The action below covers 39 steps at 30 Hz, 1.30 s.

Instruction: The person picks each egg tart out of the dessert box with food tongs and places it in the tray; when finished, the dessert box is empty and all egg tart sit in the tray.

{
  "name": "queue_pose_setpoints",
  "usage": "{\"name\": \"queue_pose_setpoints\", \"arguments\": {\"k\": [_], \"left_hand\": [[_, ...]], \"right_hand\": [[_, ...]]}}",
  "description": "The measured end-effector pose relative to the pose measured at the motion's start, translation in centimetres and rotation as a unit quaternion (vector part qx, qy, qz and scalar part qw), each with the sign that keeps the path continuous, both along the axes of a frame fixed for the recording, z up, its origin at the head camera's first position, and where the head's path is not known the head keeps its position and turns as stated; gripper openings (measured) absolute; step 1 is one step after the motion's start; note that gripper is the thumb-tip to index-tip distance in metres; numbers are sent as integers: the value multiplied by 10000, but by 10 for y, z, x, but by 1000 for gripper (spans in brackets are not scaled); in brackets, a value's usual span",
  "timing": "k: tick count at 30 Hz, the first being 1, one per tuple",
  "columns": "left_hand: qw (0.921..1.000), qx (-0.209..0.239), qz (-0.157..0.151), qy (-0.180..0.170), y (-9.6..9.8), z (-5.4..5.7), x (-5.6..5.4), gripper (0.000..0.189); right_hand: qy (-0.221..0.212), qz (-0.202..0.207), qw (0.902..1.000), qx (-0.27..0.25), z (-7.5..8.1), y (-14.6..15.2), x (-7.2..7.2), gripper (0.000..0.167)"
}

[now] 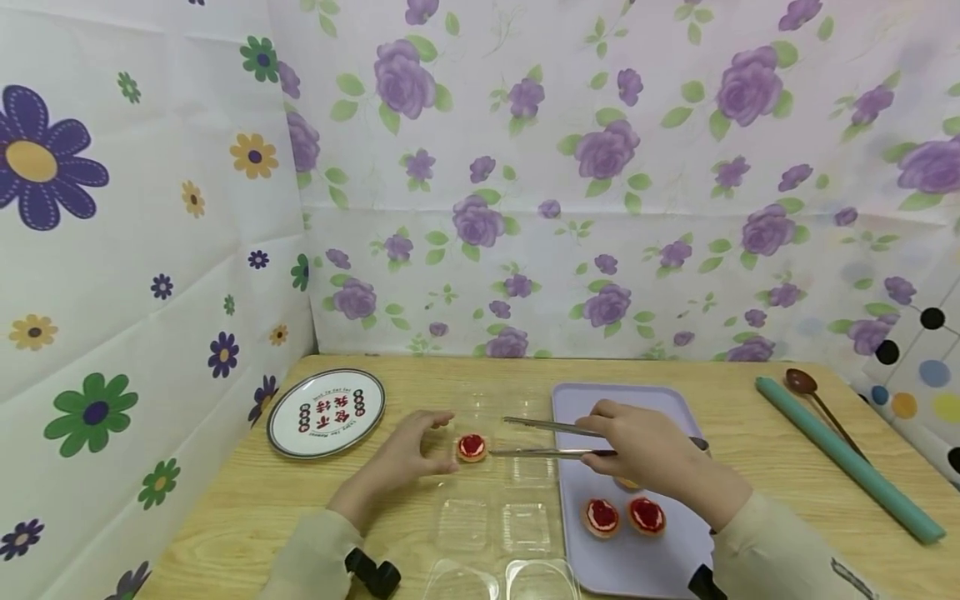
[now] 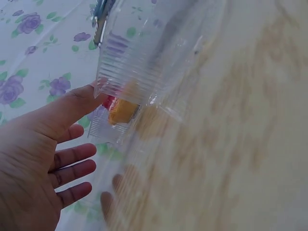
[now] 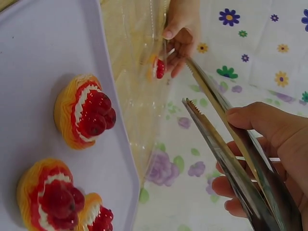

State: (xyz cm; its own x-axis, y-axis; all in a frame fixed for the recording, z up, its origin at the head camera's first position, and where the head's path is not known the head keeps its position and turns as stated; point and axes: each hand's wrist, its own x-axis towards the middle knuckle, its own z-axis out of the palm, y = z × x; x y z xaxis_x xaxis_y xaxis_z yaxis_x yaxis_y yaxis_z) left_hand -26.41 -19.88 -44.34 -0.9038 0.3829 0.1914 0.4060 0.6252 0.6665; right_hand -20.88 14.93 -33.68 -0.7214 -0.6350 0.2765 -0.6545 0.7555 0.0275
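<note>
My right hand grips metal tongs, whose tips stand apart with nothing between them. One tip is just right of a small red-topped fruit tart, which sits in a compartment of a clear plastic container. On the other side of that tart is my left hand, thumb and fingers spread and holding nothing. In the left wrist view its foremost digit overlaps the container's ribbed wall, beside the tart. More tarts lie on the lilac tray, partly under my right hand in the head view.
A white plate with red and black writing lies at the left of the wooden table. Toward the right edge are a teal roll and a dark brown spoon. Flowered cloth hangs behind the table.
</note>
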Motion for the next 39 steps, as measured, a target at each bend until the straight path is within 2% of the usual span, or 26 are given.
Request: {"name": "queue_pose_setpoints", "arguments": {"k": [8, 21, 32, 39], "left_hand": [[9999, -34, 121, -71, 3, -4, 2, 79], [9999, 8, 148, -65, 3, -6, 1, 74], [9997, -77, 207, -38, 3, -5, 1, 75], [9998, -52, 202, 5, 4, -4, 2, 75]], "right_hand": [[-247, 81, 9997, -18, -11, -19, -11, 34], [-194, 156, 9995, 213, -22, -43, -25, 29], [-597, 119, 9972, 429, -15, -57, -28, 16], [-672, 66, 9954, 679, -9, -67, -29, 20]]}}
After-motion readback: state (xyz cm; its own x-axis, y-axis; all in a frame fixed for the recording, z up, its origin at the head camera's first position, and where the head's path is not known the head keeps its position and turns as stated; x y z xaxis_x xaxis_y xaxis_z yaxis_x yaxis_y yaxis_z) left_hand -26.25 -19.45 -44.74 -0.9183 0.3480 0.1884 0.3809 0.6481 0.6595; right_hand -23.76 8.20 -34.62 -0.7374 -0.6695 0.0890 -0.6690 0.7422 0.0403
